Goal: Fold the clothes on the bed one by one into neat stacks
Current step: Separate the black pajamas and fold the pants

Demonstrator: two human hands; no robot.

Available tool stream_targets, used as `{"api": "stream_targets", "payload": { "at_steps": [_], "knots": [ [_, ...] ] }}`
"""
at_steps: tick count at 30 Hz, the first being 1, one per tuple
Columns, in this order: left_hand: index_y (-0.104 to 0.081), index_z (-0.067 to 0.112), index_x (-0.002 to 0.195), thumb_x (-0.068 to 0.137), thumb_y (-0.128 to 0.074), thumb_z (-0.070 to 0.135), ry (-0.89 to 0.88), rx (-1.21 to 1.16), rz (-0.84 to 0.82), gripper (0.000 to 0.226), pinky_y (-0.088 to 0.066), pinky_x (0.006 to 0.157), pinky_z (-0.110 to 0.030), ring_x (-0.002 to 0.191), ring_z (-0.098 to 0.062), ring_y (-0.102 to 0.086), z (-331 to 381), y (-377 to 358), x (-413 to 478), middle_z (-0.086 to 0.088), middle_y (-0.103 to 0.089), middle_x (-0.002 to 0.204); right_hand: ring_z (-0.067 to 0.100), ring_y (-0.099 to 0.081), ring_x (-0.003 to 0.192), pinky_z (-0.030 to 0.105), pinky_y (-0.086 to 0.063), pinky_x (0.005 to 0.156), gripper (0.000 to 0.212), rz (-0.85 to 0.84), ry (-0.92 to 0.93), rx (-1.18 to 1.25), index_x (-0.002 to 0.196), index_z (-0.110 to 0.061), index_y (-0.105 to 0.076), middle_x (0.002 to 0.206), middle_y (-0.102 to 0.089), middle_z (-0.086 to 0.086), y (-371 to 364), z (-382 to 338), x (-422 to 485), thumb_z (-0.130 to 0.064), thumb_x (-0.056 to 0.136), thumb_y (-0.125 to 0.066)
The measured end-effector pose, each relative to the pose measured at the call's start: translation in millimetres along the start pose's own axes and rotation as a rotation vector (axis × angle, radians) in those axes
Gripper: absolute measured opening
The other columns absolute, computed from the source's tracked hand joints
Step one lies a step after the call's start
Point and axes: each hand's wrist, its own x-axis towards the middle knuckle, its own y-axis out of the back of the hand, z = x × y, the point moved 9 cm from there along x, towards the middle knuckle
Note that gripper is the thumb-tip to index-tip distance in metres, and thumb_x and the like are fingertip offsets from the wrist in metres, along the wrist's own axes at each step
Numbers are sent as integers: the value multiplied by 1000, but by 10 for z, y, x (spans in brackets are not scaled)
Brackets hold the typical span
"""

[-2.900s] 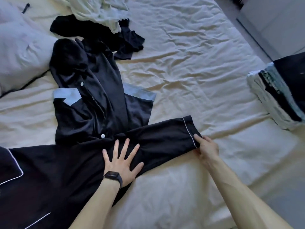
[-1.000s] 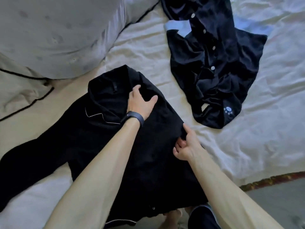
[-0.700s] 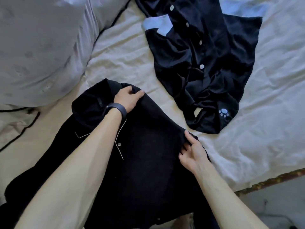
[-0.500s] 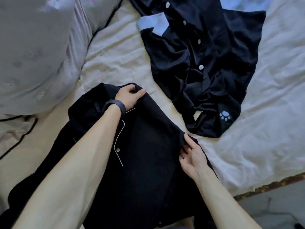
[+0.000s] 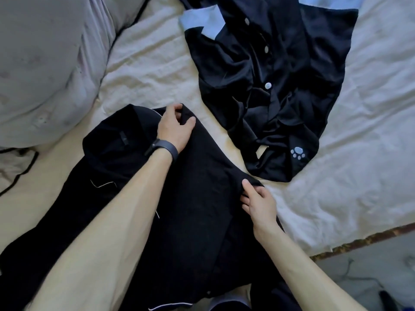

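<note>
In the head view, the black piped shirt (image 5: 197,209) is laid on the bed (image 5: 146,70) by its near edge. Its upper fold is pinched by the left hand (image 5: 174,126), and its side edge is held in the curled fingers of the right hand (image 5: 258,203).

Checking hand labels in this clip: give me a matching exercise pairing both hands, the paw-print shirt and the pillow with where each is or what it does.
Things:
1. left hand
2. right hand
3. paw-print shirt
4. pillow

Places or states:
A. lies crumpled on the sheet, upper right
B. pinches the top edge of the piped black shirt
C. lies at the upper left
D. holds the piped black shirt at its right edge

Pairs: 1-B, 2-D, 3-A, 4-C
</note>
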Motion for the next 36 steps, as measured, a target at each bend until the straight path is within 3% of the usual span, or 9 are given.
{"api": "stream_targets", "payload": {
  "at_steps": [2, 5, 8, 10, 12, 19, 26, 31, 36],
  "knots": [
    [-52, 20, 135, 91, -62, 22, -163, 39, 207, 45, -45, 96, -31, 110, -18, -55, 60, 128, -422, 0, -55, 126, 10, -60, 76, 28, -49, 73, 26, 125, 118, -245, 96, -18, -58, 82, -62, -7, 159, -150, -191, -43, 93, -67],
    [-54, 15, 138, 88, -61, 19, -267, 197, 330, 51, -39, 106, -37, 129, -22, -49, -238, -120, -1201, -3, -51, 142, 6, -58, 81, 25, -44, 75, 11, 16, 513, -484, 92, -22, -60, 86, -62, -11, -214, -569, -534, -32, 95, -64],
    [-39, 16, 152, 93, -48, 35, -204, 370, 137, 63, -19, 121, -45, 153, -18, -19, -805, -699, -1812, -4, -32, 162, 13, -52, 127, 33, -41, 108, 31, -129, 1049, -902, 126, -19, -61, 132, -61, -6, -1027, -677, -639, -31, 99, -54],
    [-35, 18, 153, 95, -41, 44, -247, 501, 23, 64, -9, 124, -48, 155, -15, -2, -1149, -965, -2089, -4, -27, 164, 20, -23, 153, 42, -19, 125, 55, -157, 1299, -1299, 154, -20, -40, 163, -33, 1, -1504, -525, -417, -39, 103, -43],
    [-23, 27, 158, 97, -39, 48, -318, 572, -20, 66, 1, 123, -47, 155, -15, 3, -1400, -1065, -2288, -1, -15, 167, 19, -4, 158, 50, -6, 126, 65, -156, 1437, -1636, 162, -27, -21, 171, -12, 1, -1709, -417, -78, -52, 104, -36],
    [-12, 41, 159, 94, -42, 58, -332, 582, 35, 73, 7, 122, -53, 155, -22, -3, -1983, -927, -2789, 2, -4, 169, 22, 6, 158, 63, 0, 123, 74, 89, 1359, -1718, 164, -24, -7, 171, 2, 5, -1570, -613, 154, -62, 104, -28],
    [-11, 40, 159, 88, -42, 72, -207, 567, 126, 84, 5, 119, -62, 155, -28, -7, -2715, -734, -3336, -1, -9, 169, 33, 8, 157, 69, -1, 119, 74, -246, 1504, -1794, 161, -38, -18, 171, 3, 3, -1434, 893, -535, -72, 98, -33],
    [-4, 38, 160, 89, -41, 59, -274, 671, 73, 83, -2, 117, -63, 155, -24, 3, -3445, -702, -3741, 3, -1, 169, 33, 11, 156, 73, -5, 117, 74, -208, 1439, -1937, 160, -42, -9, 171, 6, 0, -1384, 1047, -308, -74, 96, -28],
    [-21, 35, 159, 87, -65, 54, -413, 637, -6, 86, -6, 119, -53, 152, -26, -15, -3677, -450, -3848, -3, -12, 168, 31, 6, 157, 73, -8, 116, 76, -110, 1415, -1974, 161, -38, -18, 171, -1, 1, -1390, 998, -617, -70, 94, -36]
  ]
}}
